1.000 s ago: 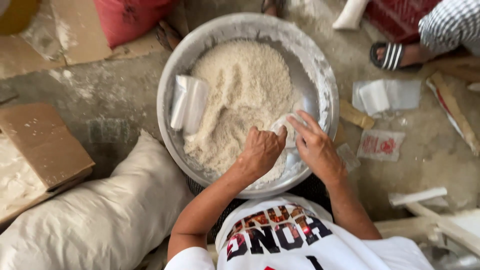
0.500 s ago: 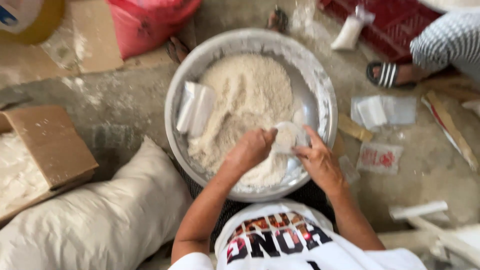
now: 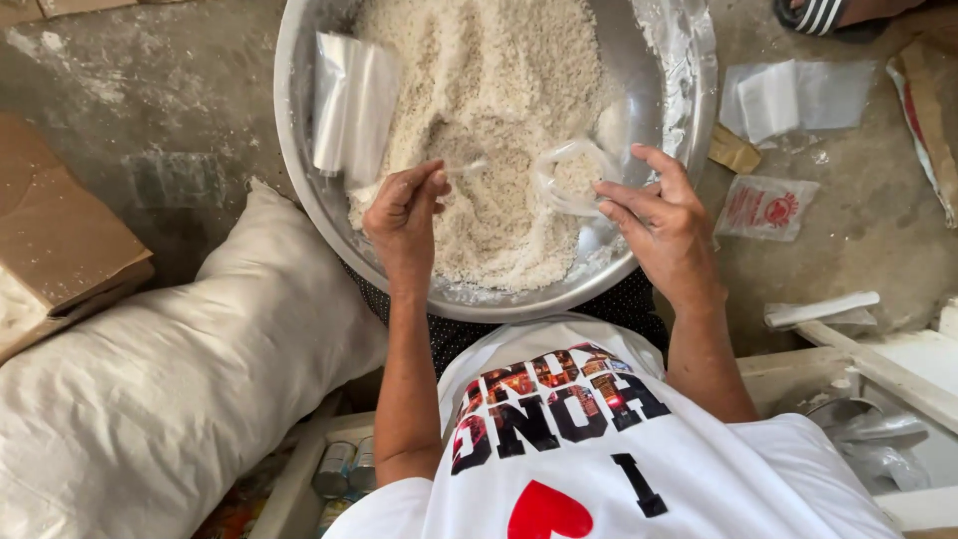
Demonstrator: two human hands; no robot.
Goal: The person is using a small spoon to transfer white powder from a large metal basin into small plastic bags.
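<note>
A wide metal bowl (image 3: 689, 110) in front of me holds a heap of white grain (image 3: 499, 120). My right hand (image 3: 659, 225) pinches the mouth of a small clear plastic bag (image 3: 569, 175) with some grain in it, held over the heap. My left hand (image 3: 404, 215) is closed on a small pale spoon-like tool (image 3: 467, 168) that points toward the bag. A stack of flat clear bags (image 3: 354, 105) leans on the grain at the bowl's left side.
A full white sack (image 3: 150, 379) lies at the left beside a cardboard box (image 3: 60, 240). Loose plastic bags (image 3: 798, 95) and a printed packet (image 3: 768, 208) lie on the floor at the right. Another person's sandalled foot (image 3: 818, 14) is at the top right. Tins (image 3: 339, 467) sit below.
The view has closed in on the bowl. My hands, close together on the bag before, have drawn apart: the right now holds the bag alone, the left holds the spoon-like tool.
</note>
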